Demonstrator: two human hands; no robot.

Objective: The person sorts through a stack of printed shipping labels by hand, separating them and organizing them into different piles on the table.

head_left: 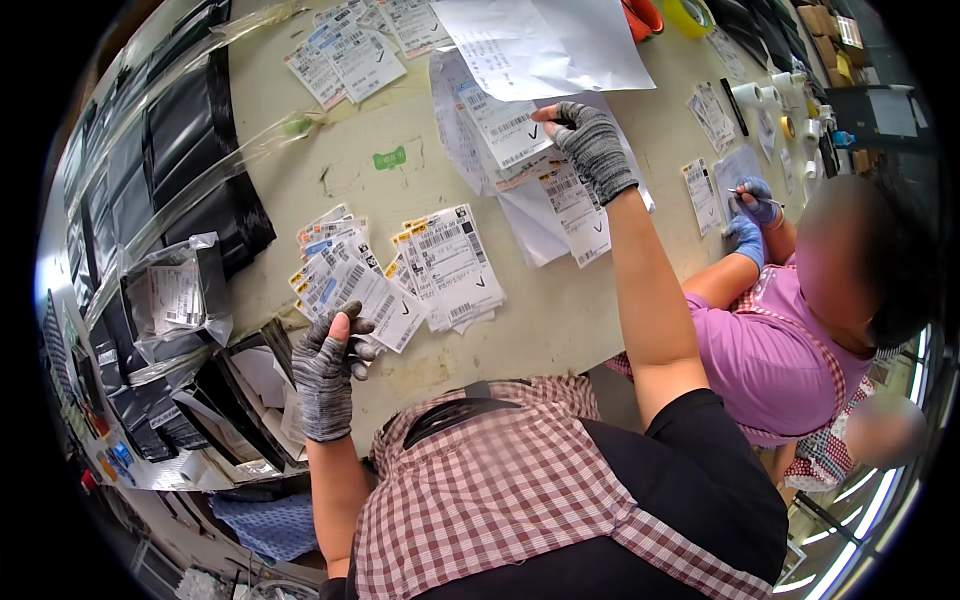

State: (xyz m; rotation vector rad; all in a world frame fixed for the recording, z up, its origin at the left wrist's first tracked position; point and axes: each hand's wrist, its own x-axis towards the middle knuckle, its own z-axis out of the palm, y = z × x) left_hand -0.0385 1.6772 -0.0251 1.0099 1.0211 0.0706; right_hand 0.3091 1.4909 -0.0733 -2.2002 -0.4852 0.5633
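Observation:
My right hand [592, 150], in a grey striped fingerless glove, reaches over the middle of the table. Its bare thumb and fingertip close on the right edge of a shipping label [495, 125] lying on a pile of labels and loose sheets. Another label [577, 215] lies beneath my right wrist. My left hand [330, 375], gloved alike, hovers by the table's near edge, fingers apart and slightly curled. Beside it is a fanned pile of labels [355, 285] with pen ticks. A second label stack [452, 262] overlaps it on the right.
Black plastic-wrapped parcels [185, 130] line the left side. Near my left hand stands a box of papers [262, 375]. A large white sheet [550, 45] covers the far middle. On the right, a co-worker's blue-gloved hands [750, 225] hold a pen, near tape rolls [765, 97].

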